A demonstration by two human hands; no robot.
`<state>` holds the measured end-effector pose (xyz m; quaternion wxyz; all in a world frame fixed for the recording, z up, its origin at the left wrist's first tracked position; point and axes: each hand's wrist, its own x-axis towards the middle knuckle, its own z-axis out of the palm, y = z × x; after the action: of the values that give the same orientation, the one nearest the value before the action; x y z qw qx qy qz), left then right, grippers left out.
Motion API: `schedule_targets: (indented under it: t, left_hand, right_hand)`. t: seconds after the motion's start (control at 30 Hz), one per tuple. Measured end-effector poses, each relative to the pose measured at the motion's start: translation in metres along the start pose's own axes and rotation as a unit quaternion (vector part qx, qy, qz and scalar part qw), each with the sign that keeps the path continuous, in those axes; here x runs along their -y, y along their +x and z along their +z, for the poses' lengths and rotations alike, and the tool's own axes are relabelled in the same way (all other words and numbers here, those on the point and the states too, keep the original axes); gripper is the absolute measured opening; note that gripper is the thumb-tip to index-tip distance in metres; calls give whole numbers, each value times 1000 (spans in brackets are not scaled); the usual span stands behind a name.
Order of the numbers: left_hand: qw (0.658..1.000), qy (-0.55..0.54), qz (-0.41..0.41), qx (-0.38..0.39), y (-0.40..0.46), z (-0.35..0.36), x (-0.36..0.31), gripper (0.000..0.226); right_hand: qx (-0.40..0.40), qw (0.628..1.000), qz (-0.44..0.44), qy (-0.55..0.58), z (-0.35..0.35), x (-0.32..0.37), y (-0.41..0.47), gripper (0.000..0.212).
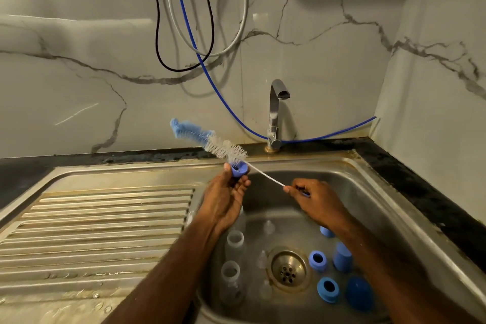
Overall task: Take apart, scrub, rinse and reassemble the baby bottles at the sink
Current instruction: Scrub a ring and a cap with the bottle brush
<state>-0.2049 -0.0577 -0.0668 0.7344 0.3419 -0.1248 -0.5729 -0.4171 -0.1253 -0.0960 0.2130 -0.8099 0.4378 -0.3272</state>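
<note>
My left hand (226, 194) grips a small blue bottle ring (238, 169) above the sink's back left corner. A long bottle brush (210, 139) with white bristles and a blue sponge tip passes through the ring, tip pointing up and left. My right hand (311, 196) pinches the brush's twisted wire handle on the right. In the steel sink (373, 192) lie clear bottles (235, 243), (231, 281), clear teats (268, 226), (263, 258), two blue rings (317, 259), (328, 289) and blue caps (342, 256), (359, 293).
A chrome tap (275, 113) stands behind the sink, spout off. A ribbed steel drainboard (100, 229) lies to the left. The drain strainer (288, 269) sits mid-basin. Black, grey and blue cables (210, 68) hang on the marble wall. Dark counter (420, 187) runs along the right.
</note>
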Motion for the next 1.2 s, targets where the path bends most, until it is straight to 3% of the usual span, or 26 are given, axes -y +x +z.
schedule_targets:
  t: [0.07,0.23,0.37,0.5,0.6,0.73,0.93,1.1,1.2]
  left_hand:
    - [1000,-6,15,7,-3,3,-1,39]
    - [997,-55,43,36,-3,-2,-10,35]
    - [997,-24,49,57,-5,-1,-6,34]
    - [995,-61,47,56,-2,-2,-13,30]
    - [997,-25,54,58,-1,-4,-9,32]
    - [996,12,52,70,0,-4,-13,28]
    - [990,99,-41,93,0,-3,-11,57]
    - [999,12,-3,46,6,-8,-20,43]
    - [999,2,1,42,6,-10,-23,42]
  right_hand:
    - [-13,1000,10,2,-2,-3,0,29]
    - [46,999,-7,21,-3,-2,-3,31]
    - [8,1000,11,17,2,1,-1,33]
    - [48,998,13,44,-8,-7,-1,32]
    - [42,998,-9,39,-1,3,-3,31]
    - [17,999,27,30,-5,-2,-1,31]
    - [37,998,-6,53,-7,4,-5,25]
    - [78,995,-30,46,-8,9,-4,28]
    - [48,998,-9,41,-14,2,-2,31]
